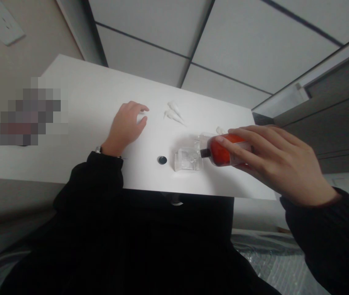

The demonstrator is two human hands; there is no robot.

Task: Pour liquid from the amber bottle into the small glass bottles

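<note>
Right fingers (238,150) wrap the red bottle (219,154), hiding its far end; left fingers (136,107) curve parted, empty.

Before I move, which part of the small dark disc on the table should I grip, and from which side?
Grip the dark disc at opposite edges of its rim, probably pinching with the left hand, coming from the left and above. It looks round and low on the table, so the rim should offer the best hold. The clear container sits close on its right.
</note>
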